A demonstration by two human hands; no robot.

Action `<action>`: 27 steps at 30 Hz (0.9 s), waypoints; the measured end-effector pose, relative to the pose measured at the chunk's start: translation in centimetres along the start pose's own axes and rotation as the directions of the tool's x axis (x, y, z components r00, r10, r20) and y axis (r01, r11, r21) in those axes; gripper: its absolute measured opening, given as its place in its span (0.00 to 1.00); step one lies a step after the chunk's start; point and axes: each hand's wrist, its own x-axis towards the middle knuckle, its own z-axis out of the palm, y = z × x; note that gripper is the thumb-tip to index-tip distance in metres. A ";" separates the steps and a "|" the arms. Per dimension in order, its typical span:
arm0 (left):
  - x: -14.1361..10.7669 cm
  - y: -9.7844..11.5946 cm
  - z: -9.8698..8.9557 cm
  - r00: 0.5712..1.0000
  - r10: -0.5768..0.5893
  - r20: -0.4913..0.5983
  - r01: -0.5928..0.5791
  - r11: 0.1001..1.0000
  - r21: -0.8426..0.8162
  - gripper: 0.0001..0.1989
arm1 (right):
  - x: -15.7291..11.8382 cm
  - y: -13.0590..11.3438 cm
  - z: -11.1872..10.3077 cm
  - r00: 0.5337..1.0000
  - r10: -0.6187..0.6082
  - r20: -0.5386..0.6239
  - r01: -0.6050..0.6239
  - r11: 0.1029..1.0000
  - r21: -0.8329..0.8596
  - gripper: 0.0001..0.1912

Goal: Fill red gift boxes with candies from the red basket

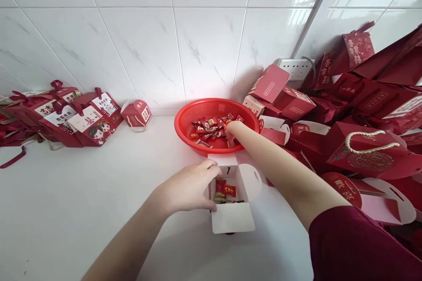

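In the head view, my left hand [193, 186] grips the left side of a small gift box [242, 186], thumb and fingers on its wall. The box stands with its white flaps spread, and several wrapped candies [229, 190] lie inside. Just beyond it sits a red plastic basket [184, 129] holding a pile of red-wrapped candies [211, 127]. My right hand [233, 131] reaches down into the right part of that basket, among the candies. Its fingertips are mostly hidden, so what they hold, if anything, does not show.
At left stand several red gift boxes with ribbons [82, 116], and a small closed box [137, 114] near the wall. Many red boxes [372, 149] are heaped at right. Behind them a white power strip [294, 69] leans against the tiled wall [211, 39].
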 end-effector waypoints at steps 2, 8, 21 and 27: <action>0.0 0.0 0.0 1.000 0.008 -0.006 -0.008 1.000 0.002 0.29 | 0.6 0.2 0.4 0.992 0.053 0.115 -0.055 0.998 0.009 0.28; 0.0 0.1 0.2 1.000 0.017 -0.014 -0.017 1.000 0.021 0.28 | 0.6 1.5 0.7 0.955 0.132 0.267 -0.142 0.990 0.017 0.26; -0.2 0.6 0.7 0.999 -0.002 -0.048 0.005 0.998 0.064 0.16 | -2.8 3.1 0.3 0.987 -0.131 -0.092 0.152 0.947 0.282 0.18; -1.7 3.6 1.4 0.998 -0.002 -0.058 0.014 0.977 0.215 0.11 | -4.2 3.0 -1.7 0.911 -0.237 -0.338 0.362 0.852 0.378 0.25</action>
